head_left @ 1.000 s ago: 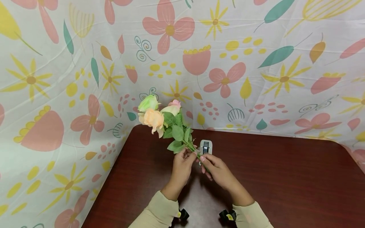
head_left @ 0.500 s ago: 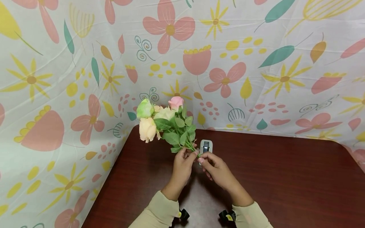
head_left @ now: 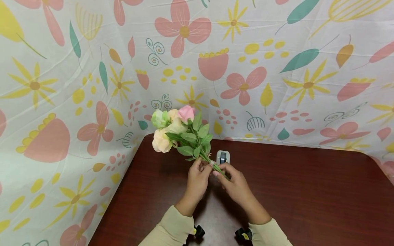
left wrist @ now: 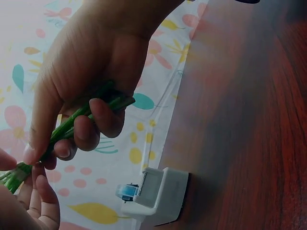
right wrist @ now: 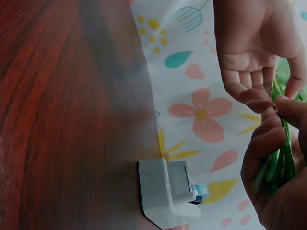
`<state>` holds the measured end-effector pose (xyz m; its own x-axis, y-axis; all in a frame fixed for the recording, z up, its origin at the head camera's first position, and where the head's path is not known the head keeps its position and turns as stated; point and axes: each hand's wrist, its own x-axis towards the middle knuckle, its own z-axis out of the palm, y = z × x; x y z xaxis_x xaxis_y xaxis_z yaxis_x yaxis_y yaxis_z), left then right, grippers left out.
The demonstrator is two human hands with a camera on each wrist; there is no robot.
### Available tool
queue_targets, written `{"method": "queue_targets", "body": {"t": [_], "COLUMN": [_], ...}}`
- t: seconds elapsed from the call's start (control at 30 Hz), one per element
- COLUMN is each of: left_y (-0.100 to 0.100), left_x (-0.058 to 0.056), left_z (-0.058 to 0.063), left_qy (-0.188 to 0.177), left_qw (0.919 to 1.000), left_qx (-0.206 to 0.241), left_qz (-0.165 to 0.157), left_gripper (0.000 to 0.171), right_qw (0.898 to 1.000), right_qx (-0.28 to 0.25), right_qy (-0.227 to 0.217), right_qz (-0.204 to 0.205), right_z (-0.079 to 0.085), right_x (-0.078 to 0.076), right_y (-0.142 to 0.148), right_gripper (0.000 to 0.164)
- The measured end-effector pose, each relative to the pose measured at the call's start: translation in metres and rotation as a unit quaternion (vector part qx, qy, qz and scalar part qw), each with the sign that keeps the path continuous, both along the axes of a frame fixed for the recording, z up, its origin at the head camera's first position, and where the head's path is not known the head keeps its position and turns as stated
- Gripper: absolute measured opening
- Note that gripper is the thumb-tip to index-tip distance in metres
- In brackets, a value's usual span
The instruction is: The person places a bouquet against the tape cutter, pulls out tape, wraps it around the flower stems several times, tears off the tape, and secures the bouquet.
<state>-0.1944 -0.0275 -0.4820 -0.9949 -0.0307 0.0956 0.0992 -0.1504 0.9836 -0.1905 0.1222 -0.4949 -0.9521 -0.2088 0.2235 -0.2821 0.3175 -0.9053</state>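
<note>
A bouquet of artificial roses (head_left: 176,128), with pink, cream, peach and green heads, slants up to the left above the table. My left hand (head_left: 197,179) pinches the stems just below the leaves. Beside it, my right hand (head_left: 237,182) grips the lower stems, its fingers curled round them in the left wrist view. A whitish, tape-like band (left wrist: 18,171) circles the green stems (left wrist: 72,124) between the two hands. In the right wrist view the cut stem ends (right wrist: 273,175) poke out of the right hand. A tape dispenser (head_left: 223,157) stands just behind the hands.
The dark red-brown wooden table (head_left: 292,191) extends to the right. A white cloth (head_left: 243,112) printed with flowers and leaves hangs along its back and left sides. The tape dispenser (left wrist: 158,196), pale with a bluish roll, sits near the table's far edge.
The bouquet has turned about its stems: the pink rose has come round to the top and more heads show. The right hand's fingers have shifted on the stems; the left hand keeps its place.
</note>
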Motion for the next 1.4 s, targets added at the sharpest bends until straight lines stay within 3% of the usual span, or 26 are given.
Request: {"method": "queue_targets", "body": {"t": [0.2, 0.4, 0.7, 0.97, 1.17, 1.4], "left_y": [-0.0003, -0.0001, -0.001, -0.0016, -0.004, -0.0046], "left_x": [-0.0001, -0.0011, -0.0003, -0.0002, 0.0007, -0.0006], "left_z": [-0.0017, -0.0032, -0.0033, -0.0041, -0.0032, -0.0035], "left_qy": [0.001, 0.007, 0.001, 0.018, 0.033, 0.059], "left_qw": [0.9999, 0.9992, 0.9984, 0.9978, 0.995, 0.9905], "left_qx": [-0.01, -0.035, -0.053, -0.06, -0.094, -0.124], "left_qz": [-0.011, -0.02, -0.021, -0.021, -0.003, 0.012], "left_gripper": [0.033, 0.025, 0.026, 0.03, 0.026, 0.019], "right_qw": [0.999, 0.997, 0.995, 0.998, 1.0, 1.0], "right_qx": [0.011, 0.021, 0.034, 0.01, -0.005, 0.016], "right_qy": [0.038, 0.063, 0.081, 0.045, 0.011, 0.005], "right_qz": [-0.025, -0.048, -0.055, -0.038, -0.02, -0.01], "right_z": [0.0001, -0.0005, -0.003, -0.0012, -0.0019, -0.0041], "right_x": [0.003, 0.0038, 0.0034, 0.006, 0.0067, 0.0047], "right_y": [-0.0036, -0.0059, -0.0071, -0.0087, -0.0097, -0.0082], "right_gripper": [0.009, 0.01, 0.009, 0.009, 0.011, 0.01]}}
